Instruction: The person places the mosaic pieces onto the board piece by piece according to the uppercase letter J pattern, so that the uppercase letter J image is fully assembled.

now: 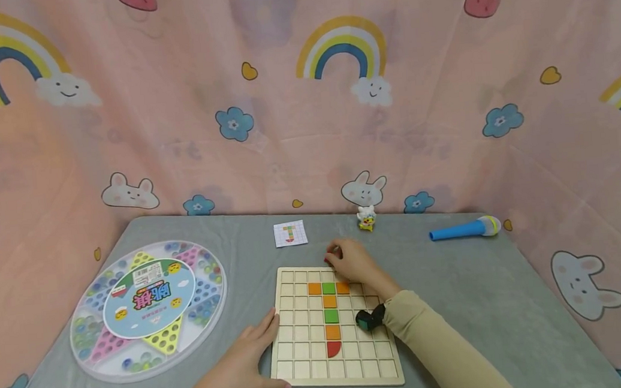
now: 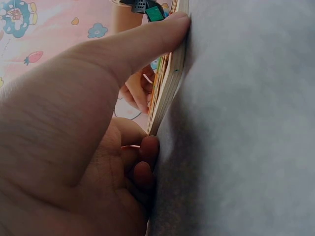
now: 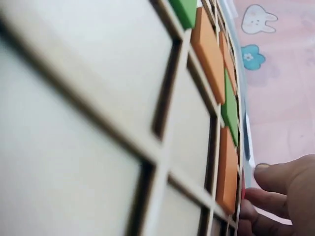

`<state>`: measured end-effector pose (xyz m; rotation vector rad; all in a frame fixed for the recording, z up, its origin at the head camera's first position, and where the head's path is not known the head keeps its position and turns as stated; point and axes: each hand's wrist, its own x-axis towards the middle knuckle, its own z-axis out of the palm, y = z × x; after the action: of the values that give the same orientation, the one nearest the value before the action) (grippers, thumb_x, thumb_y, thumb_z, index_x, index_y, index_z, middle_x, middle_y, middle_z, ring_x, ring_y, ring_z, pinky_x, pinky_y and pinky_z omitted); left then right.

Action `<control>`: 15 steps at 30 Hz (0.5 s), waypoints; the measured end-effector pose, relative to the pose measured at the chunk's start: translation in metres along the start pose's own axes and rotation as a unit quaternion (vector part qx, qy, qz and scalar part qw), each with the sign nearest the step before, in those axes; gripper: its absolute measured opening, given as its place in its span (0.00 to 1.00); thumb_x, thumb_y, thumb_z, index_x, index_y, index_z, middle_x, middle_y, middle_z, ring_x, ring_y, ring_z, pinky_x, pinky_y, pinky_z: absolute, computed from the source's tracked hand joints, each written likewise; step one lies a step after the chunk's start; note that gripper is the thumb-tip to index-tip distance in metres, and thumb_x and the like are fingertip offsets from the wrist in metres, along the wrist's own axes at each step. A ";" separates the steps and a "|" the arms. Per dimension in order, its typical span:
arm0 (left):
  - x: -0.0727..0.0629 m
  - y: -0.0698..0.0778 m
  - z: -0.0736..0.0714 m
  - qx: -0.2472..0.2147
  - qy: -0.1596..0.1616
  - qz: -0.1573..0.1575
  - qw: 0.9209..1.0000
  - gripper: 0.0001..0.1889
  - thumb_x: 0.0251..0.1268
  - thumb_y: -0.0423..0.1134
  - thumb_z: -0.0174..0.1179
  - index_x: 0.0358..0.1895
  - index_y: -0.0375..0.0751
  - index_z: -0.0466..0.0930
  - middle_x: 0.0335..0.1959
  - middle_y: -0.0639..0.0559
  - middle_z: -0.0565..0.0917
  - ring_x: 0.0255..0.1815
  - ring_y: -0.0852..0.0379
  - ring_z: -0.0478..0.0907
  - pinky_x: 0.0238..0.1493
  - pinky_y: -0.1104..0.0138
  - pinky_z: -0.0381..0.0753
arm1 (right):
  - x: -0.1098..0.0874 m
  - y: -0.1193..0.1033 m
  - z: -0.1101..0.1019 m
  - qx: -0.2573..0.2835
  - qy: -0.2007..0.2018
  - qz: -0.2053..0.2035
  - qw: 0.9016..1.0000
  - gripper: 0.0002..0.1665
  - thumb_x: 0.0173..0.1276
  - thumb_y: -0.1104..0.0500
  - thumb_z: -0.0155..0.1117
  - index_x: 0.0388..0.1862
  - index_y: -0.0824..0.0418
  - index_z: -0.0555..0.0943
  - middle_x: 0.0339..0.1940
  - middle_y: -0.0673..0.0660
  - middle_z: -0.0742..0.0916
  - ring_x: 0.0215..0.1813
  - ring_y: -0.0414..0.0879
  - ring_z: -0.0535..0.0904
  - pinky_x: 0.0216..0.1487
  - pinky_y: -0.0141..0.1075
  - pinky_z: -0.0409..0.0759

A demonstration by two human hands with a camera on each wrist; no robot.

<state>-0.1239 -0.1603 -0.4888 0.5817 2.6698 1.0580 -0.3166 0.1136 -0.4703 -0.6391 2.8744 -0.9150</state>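
Observation:
On the grey table lies a wooden grid board (image 1: 365,351) with orange and green square tiles and a red rounded tile (image 1: 334,349) set in a T-like column. The left hand (image 1: 241,358) rests against the board's left side, its thumb by the near left corner; the left wrist view shows the thumb along the board's edge. Just beyond the far edge, the right hand (image 1: 354,262) pinches a small red piece (image 1: 326,259) between thumb and fingers. Most of that piece is hidden; only a red sliver (image 3: 243,188) shows in the right wrist view.
A pattern card (image 1: 290,234) lies behind the board, with a small toy figure (image 1: 366,219) to its right. A blue toy microphone (image 1: 461,230) lies at the far right. A round Chinese checkers set (image 1: 151,310) with marbles lies on the left.

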 end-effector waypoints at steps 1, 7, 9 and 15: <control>0.000 0.000 0.000 0.000 0.000 0.000 1.000 0.66 0.48 0.64 0.82 0.85 0.35 0.56 0.88 0.44 0.52 0.75 0.43 0.64 0.70 0.44 0.72 | 0.000 0.001 -0.001 0.001 -0.004 0.000 1.000 0.13 0.78 0.64 0.63 0.57 0.68 0.86 0.36 0.58 0.86 0.34 0.46 0.76 0.38 0.40 0.76; 0.000 -0.001 0.001 0.002 0.004 0.002 1.000 0.65 0.47 0.64 0.82 0.84 0.35 0.57 0.88 0.44 0.53 0.75 0.43 0.65 0.70 0.45 0.72 | 0.001 0.004 -0.007 -0.006 -0.041 -0.029 0.999 0.18 0.75 0.70 0.59 0.58 0.62 0.88 0.44 0.61 0.89 0.41 0.49 0.81 0.43 0.42 0.78; 0.000 -0.001 0.001 0.002 0.004 0.001 1.000 0.65 0.47 0.64 0.82 0.84 0.35 0.57 0.88 0.44 0.53 0.75 0.43 0.65 0.70 0.45 0.72 | 0.001 0.003 -0.009 -0.003 -0.052 -0.033 0.998 0.19 0.72 0.71 0.59 0.57 0.61 0.88 0.48 0.63 0.90 0.44 0.52 0.83 0.45 0.43 0.79; 0.000 0.001 0.000 -0.002 0.003 -0.001 1.000 0.65 0.47 0.63 0.82 0.84 0.35 0.57 0.88 0.44 0.53 0.75 0.43 0.64 0.71 0.45 0.72 | 0.000 0.001 -0.013 0.000 -0.075 -0.019 0.997 0.24 0.68 0.74 0.57 0.59 0.62 0.87 0.52 0.66 0.89 0.47 0.54 0.83 0.45 0.43 0.78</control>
<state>-0.1234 -0.1598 -0.4885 0.5753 2.6716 1.0671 -0.3193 0.1218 -0.4601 -0.7328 2.7395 -0.8327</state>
